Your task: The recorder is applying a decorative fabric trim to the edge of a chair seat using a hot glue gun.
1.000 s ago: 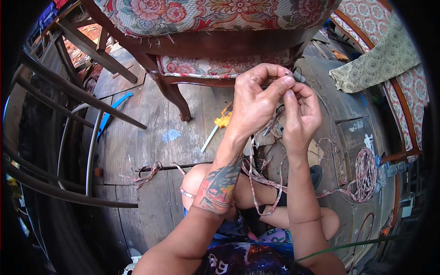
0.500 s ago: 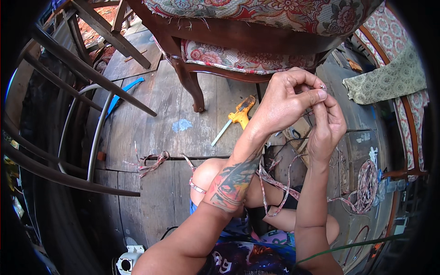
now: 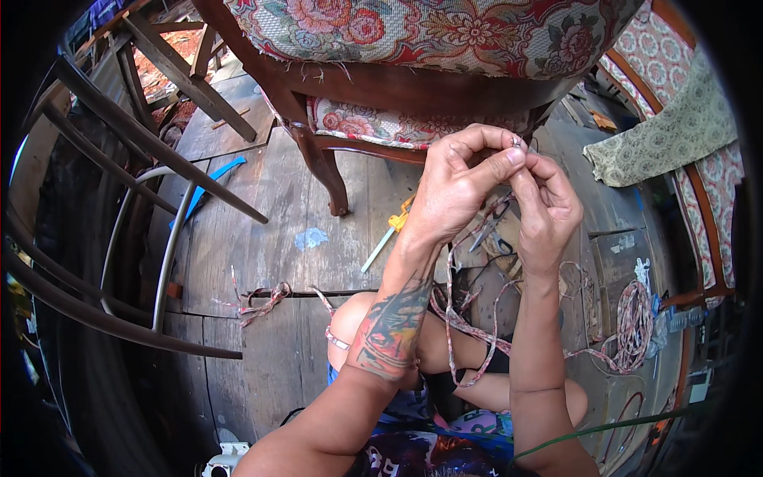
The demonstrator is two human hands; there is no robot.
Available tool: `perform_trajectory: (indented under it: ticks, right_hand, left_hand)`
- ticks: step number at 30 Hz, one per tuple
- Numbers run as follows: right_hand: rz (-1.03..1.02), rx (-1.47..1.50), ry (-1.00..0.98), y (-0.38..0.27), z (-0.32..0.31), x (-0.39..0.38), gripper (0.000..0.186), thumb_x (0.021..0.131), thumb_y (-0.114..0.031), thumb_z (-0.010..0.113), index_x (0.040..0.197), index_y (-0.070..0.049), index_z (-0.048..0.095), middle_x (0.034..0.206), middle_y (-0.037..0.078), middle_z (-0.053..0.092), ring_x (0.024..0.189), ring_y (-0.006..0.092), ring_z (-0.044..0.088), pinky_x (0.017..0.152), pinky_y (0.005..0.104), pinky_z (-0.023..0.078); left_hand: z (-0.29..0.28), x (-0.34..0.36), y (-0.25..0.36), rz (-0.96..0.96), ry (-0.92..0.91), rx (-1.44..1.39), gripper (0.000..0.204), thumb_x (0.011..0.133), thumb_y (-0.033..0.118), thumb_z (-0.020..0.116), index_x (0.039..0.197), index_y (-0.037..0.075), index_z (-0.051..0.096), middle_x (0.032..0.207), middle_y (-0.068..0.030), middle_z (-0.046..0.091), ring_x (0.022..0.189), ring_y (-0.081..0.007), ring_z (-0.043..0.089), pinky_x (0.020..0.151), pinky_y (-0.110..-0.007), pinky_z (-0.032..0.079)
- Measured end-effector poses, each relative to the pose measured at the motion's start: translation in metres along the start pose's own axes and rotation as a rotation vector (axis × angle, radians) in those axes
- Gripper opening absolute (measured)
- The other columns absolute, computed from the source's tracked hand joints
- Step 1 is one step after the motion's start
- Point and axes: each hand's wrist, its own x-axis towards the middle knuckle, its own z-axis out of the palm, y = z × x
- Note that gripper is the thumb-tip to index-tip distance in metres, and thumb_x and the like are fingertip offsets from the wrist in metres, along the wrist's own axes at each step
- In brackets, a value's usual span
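My left hand (image 3: 469, 179), at the end of a tattooed forearm, is closed in a pinch in front of the chair. My right hand (image 3: 548, 203) pinches right beside it, and the fingertips of both meet at a small frayed end. A thin fabric-covered piping cord (image 3: 449, 302), red and white, runs down from behind my hands and loops over my legs. The end between the fingers appears to belong to it, though fingers hide most of it. Beyond my hands stands a wooden chair (image 3: 445, 91) with floral upholstery and loose threads along its edge.
A yellow glue gun (image 3: 399, 220) with a pale stick lies partly behind my left forearm. Scissors (image 3: 502, 245) rest below my hands. Coiled piping (image 3: 633, 326) lies at right, a tangled scrap (image 3: 266, 298) at left. A metal frame (image 3: 159, 238) fills the left side; patterned fabric (image 3: 660, 151) hangs at right.
Both hands have shifted left and slightly down in the picture, still pinched together. The view has tilted, showing more of the chair back. My left forearm now covers more of the glue gun.
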Motion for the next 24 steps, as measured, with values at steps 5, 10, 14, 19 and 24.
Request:
perform_trajectory:
  ticks: [5, 10, 14, 19, 24]
  right_hand:
    - [-0.001, 0.033, -0.050, -0.008, -0.001, 0.004, 0.014, 0.097, 0.006, 0.063, 0.110, 0.008, 0.068, 0.108, 0.006, 0.067, 0.099, 0.0091, 0.062, 0.086, 0.0225, 0.050]
    - [-0.012, -0.013, -0.052, -0.003, 0.003, 0.013, 0.010, 0.099, 0.004, 0.062, 0.106, 0.007, 0.068, 0.104, 0.003, 0.067, 0.092, 0.0063, 0.062, 0.080, 0.0210, 0.049]
    - [-0.119, -0.293, -0.039, -0.006, 0.005, 0.027, 0.008, 0.089, 0.002, 0.069, 0.096, 0.005, 0.069, 0.089, 0.010, 0.070, 0.082, 0.0146, 0.066, 0.074, 0.0285, 0.052]
    - [-0.360, -0.504, -0.126, -0.010, 0.013, 0.041, 0.005, 0.087, 0.002, 0.069, 0.092, 0.003, 0.068, 0.085, 0.013, 0.066, 0.072, 0.0249, 0.067, 0.065, 0.0344, 0.053]
    - [-0.487, -0.607, -0.182, -0.007, 0.012, 0.047, 0.006, 0.087, 0.002, 0.068, 0.092, 0.003, 0.067, 0.087, 0.014, 0.066, 0.076, 0.0291, 0.067, 0.068, 0.0374, 0.054]
  left_hand:
    - [0.000, 0.000, 0.004, -0.052, 0.000, -0.160, 0.015, 0.094, 0.010, 0.073, 0.106, 0.001, 0.072, 0.104, -0.0031, 0.071, 0.098, -0.0107, 0.064, 0.093, -0.027, 0.049]
    - [0.001, 0.001, 0.003, -0.024, 0.065, -0.121, 0.018, 0.094, 0.010, 0.074, 0.108, 0.000, 0.071, 0.106, -0.0050, 0.071, 0.099, -0.0109, 0.064, 0.094, -0.027, 0.050]
    - [-0.003, 0.005, 0.001, 0.056, 0.110, -0.002, 0.022, 0.093, 0.006, 0.074, 0.114, -0.001, 0.068, 0.109, -0.0062, 0.071, 0.099, -0.0123, 0.067, 0.093, -0.029, 0.054]
    - [-0.015, 0.006, 0.006, 0.074, 0.139, 0.040, 0.021, 0.095, 0.002, 0.072, 0.114, -0.004, 0.067, 0.108, -0.0073, 0.071, 0.097, -0.0112, 0.067, 0.090, -0.026, 0.056]
    - [-0.023, 0.007, 0.005, 0.062, 0.133, 0.028, 0.022, 0.095, 0.003, 0.072, 0.115, -0.004, 0.067, 0.109, -0.0079, 0.071, 0.097, -0.0121, 0.067, 0.090, -0.027, 0.056]
